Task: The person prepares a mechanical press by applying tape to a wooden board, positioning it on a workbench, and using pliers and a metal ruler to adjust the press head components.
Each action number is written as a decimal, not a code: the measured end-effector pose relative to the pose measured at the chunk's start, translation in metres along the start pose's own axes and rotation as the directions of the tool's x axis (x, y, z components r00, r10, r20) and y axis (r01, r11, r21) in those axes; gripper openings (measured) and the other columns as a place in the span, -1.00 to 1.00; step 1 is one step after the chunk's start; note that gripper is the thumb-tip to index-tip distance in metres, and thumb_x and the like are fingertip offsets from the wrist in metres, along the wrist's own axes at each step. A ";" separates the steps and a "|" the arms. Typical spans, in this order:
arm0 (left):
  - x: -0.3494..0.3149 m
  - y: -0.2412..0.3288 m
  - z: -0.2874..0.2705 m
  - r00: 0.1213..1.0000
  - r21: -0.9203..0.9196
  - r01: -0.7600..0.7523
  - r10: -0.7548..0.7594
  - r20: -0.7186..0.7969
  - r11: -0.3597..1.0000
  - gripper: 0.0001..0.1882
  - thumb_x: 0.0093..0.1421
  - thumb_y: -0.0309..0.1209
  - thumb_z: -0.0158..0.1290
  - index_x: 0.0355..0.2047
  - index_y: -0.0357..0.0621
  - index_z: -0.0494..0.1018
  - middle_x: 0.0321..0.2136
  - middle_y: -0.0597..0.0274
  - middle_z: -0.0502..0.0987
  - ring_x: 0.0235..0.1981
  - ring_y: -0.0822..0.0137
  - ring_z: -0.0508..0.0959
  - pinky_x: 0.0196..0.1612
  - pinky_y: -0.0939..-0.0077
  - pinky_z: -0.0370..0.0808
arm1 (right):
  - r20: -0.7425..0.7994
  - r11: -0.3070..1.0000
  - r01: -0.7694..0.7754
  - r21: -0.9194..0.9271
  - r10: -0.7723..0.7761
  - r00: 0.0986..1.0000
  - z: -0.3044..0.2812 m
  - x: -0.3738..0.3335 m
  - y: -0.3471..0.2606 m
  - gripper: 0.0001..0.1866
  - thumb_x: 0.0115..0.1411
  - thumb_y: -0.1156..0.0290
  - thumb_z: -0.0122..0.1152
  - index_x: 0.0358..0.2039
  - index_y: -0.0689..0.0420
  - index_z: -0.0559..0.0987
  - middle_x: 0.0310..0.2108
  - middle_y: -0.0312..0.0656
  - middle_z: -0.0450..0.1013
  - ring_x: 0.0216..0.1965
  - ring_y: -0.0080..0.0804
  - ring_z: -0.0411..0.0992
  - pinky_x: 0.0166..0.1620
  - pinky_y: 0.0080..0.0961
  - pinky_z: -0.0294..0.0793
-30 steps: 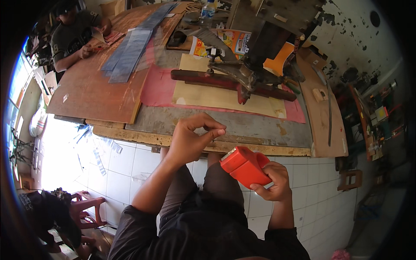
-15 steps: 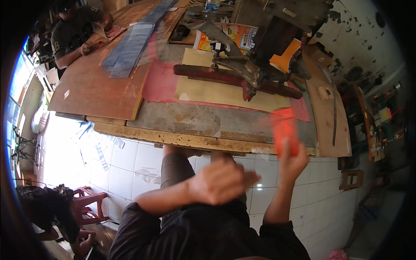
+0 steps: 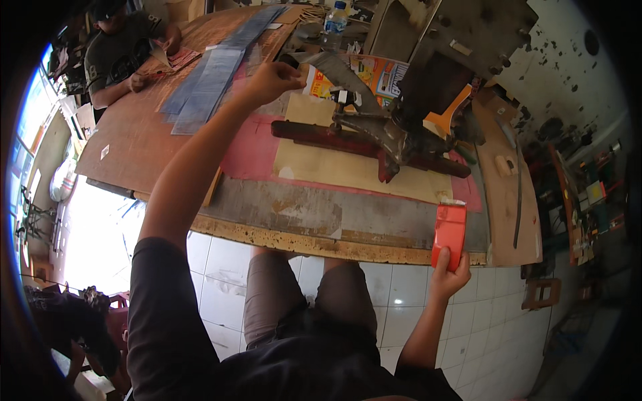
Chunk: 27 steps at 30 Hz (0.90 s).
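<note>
Includes a clear, blue-capped bottle upright at the back, bluish see-through strips overlapped on a brown board, a co-worker at upper left, and a cardboard box near the peeling wall. Lower down, shows a white tiled floor and a brown stool at right.
</note>
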<state>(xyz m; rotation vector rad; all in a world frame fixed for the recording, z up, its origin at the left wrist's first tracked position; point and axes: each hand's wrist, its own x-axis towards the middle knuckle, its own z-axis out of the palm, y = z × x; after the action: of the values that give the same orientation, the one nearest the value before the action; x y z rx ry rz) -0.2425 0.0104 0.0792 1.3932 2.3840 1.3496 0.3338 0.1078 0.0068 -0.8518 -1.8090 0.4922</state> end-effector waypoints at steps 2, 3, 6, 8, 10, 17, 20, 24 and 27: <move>0.020 -0.029 0.016 0.999 0.068 0.049 -0.050 0.012 0.997 -0.43 0.06 -0.10 0.54 -0.08 -0.29 0.68 -0.19 0.14 0.73 -0.13 0.28 0.67 -0.01 0.35 0.58 | -0.025 0.999 0.048 0.000 -0.048 0.999 0.003 -0.003 0.005 -0.75 0.35 0.31 0.39 -0.28 0.25 0.58 -0.48 -0.21 0.55 -0.47 -0.53 0.46 -0.36 -0.50 0.47; 0.023 -0.043 0.020 0.997 0.100 0.063 -0.067 0.029 0.993 -0.40 0.02 -0.09 0.56 -0.08 -0.28 0.69 -0.17 0.11 0.73 -0.12 0.24 0.69 0.00 0.33 0.59 | -0.035 0.997 0.073 0.003 -0.073 0.997 0.004 -0.006 0.007 -0.74 0.35 0.31 0.39 -0.29 0.25 0.57 -0.48 -0.21 0.54 -0.48 -0.53 0.46 -0.37 -0.50 0.47; 0.025 -0.058 0.039 0.983 0.196 0.137 -0.157 0.090 0.971 -0.34 -0.11 -0.08 0.61 -0.10 -0.26 0.69 -0.14 0.00 0.73 -0.04 0.08 0.72 0.07 0.26 0.61 | -0.021 0.994 0.108 -0.028 -0.109 0.994 -0.003 -0.013 0.018 -0.70 0.37 0.26 0.37 -0.27 0.26 0.58 -0.45 -0.22 0.56 -0.47 -0.54 0.45 -0.37 -0.50 0.47; 0.020 -0.048 0.045 0.984 0.191 0.125 -0.146 0.102 0.974 -0.35 -0.12 -0.10 0.61 -0.11 -0.24 0.69 -0.13 -0.02 0.73 -0.04 0.06 0.71 0.09 0.24 0.60 | -0.039 0.986 0.151 -0.065 -0.154 0.987 -0.006 -0.017 0.024 -0.66 0.38 0.21 0.36 -0.26 0.27 0.57 -0.45 -0.22 0.56 -0.48 -0.53 0.46 -0.39 -0.51 0.47; 0.022 -0.043 0.044 0.981 0.261 0.109 -0.145 0.125 0.959 -0.29 -0.14 -0.10 0.62 -0.03 -0.18 0.63 -0.03 -0.06 0.67 0.06 -0.01 0.66 0.16 0.20 0.56 | -0.033 0.978 0.180 -0.108 -0.184 0.982 -0.005 -0.016 0.023 -0.65 0.38 0.18 0.36 -0.27 0.27 0.57 -0.46 -0.22 0.55 -0.49 -0.52 0.46 -0.40 -0.51 0.46; 0.026 -0.070 0.044 0.999 0.272 0.013 -0.001 -0.042 0.962 -0.32 -0.01 -0.13 0.55 0.03 -0.10 0.47 0.04 -0.06 0.51 0.12 -0.10 0.56 0.20 0.09 0.51 | -0.025 0.967 0.208 -0.149 -0.214 0.977 0.004 -0.017 0.024 -0.63 0.34 0.14 0.39 -0.33 0.21 0.55 -0.45 -0.17 0.50 -0.49 -0.24 0.45 -0.41 -0.34 0.39; 0.024 -0.064 0.048 0.999 0.342 0.005 0.006 -0.032 0.940 -0.47 0.10 -0.21 0.47 -0.01 -0.11 0.51 -0.02 -0.03 0.54 0.08 -0.09 0.59 0.16 0.10 0.53 | -0.007 0.942 0.285 -0.178 -0.291 0.957 0.005 -0.014 0.027 -0.63 0.36 0.15 0.40 -0.30 0.24 0.57 -0.43 -0.18 0.51 -0.46 -0.33 0.46 -0.37 -0.42 0.42; 0.026 -0.048 0.037 0.993 0.438 -0.117 0.091 0.080 0.891 -0.65 0.30 -0.24 0.30 0.02 -0.11 0.56 0.00 0.02 0.57 0.05 -0.06 0.62 0.12 0.17 0.55 | 0.027 0.913 0.343 -0.221 -0.345 0.938 0.009 -0.010 0.026 -0.62 0.37 0.14 0.40 -0.29 0.24 0.57 -0.41 -0.19 0.50 -0.43 -0.36 0.45 -0.34 -0.42 0.43; 0.021 -0.024 0.026 0.924 0.330 -0.179 0.043 0.380 0.927 -0.58 0.48 -0.18 0.09 0.25 -0.04 0.48 0.27 0.00 0.46 0.26 -0.06 0.51 0.27 0.09 0.47 | -0.006 0.927 0.304 -0.219 -0.312 0.950 0.003 -0.012 0.034 -0.63 0.37 0.16 0.39 -0.31 0.24 0.56 -0.41 -0.19 0.50 -0.44 -0.36 0.45 -0.35 -0.41 0.42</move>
<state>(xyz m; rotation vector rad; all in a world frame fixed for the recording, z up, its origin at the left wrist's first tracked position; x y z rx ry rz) -0.2590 0.0375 0.0531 1.7133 2.3922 0.5995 0.3448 0.1218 -0.0246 -0.6965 -1.9373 0.0754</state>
